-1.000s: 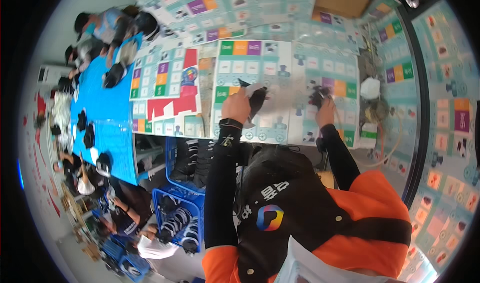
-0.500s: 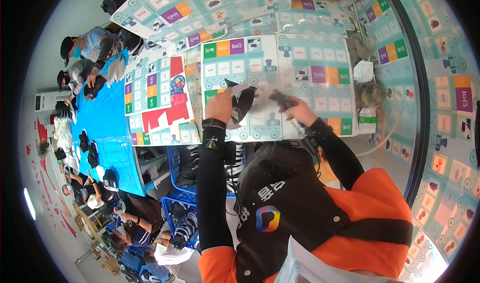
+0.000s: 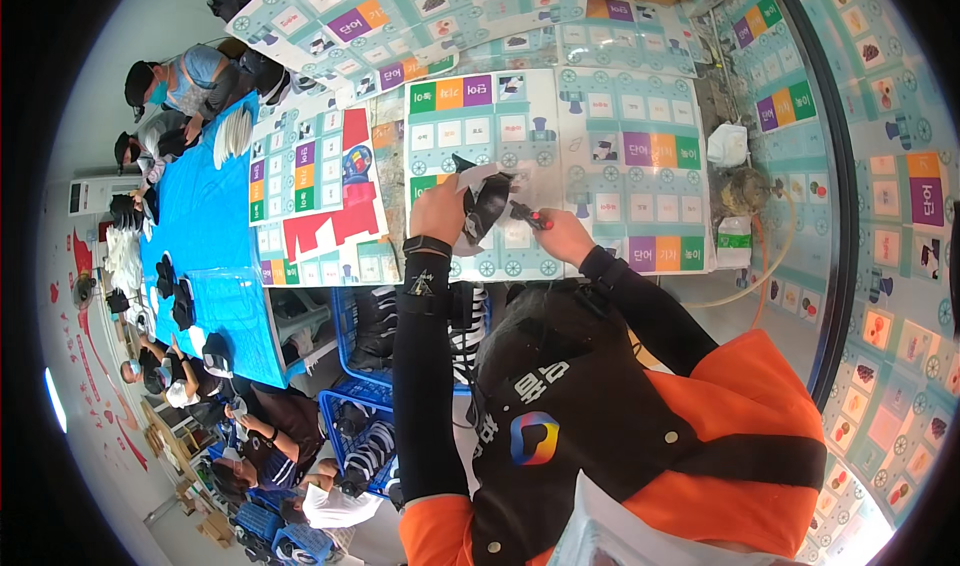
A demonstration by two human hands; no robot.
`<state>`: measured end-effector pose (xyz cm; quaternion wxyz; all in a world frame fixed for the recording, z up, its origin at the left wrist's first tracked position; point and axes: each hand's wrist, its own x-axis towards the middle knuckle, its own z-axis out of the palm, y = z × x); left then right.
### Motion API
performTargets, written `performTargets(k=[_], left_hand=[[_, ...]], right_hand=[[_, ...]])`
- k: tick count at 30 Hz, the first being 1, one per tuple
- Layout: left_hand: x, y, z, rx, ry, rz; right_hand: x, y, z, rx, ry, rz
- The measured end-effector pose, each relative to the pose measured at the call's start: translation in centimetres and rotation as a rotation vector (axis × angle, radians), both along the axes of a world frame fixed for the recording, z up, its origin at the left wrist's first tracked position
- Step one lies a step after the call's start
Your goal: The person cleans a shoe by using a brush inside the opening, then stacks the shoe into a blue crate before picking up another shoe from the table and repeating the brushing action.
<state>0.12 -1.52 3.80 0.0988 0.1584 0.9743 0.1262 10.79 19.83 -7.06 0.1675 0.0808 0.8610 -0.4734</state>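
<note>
My left hand [image 3: 438,214] is closed on the near-left side of a dark, glossy, cap-like piece [image 3: 488,209] with a pale lining or sheet at its upper edge. It is held tilted, just over the printed sheets on the table. To its right, my right hand [image 3: 563,238] is wrapped round a small black-and-red hand tool [image 3: 527,215]. The tool's dark tip points left at the piece, close to it; whether they touch I cannot tell. The fingertips under the piece are hidden.
Printed sheets [image 3: 630,116] cover the table. Blue baskets [image 3: 350,406] of stacked black-and-white caps stand left of my body. Beyond lies a blue-covered table [image 3: 215,246], with people working along it. A pale hose [image 3: 770,276] curves at the right, near a white packet [image 3: 727,146].
My right hand has moved left and slightly down, bringing the tool closer to the dark piece. The tool, blurred before, shows more sharply. My left hand stays nearly in place.
</note>
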Motion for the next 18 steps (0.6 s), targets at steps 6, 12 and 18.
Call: performTargets(k=[6, 12, 18], left_hand=[[0.0, -0.7, -0.4, 0.009, -0.001, 0.002], [0.1, -0.4, -0.4, 0.007, 0.000, 0.011], [0.2, -0.7, -0.5, 0.020, 0.005, 0.033]], right_hand=[[-0.4, -0.9, 0.2, 0.004, -0.014, -0.018], [-0.9, -1.1, 0.2, -0.036, -0.016, -0.003], [-1.2, -1.2, 0.3, -0.041, -0.053, 0.050]])
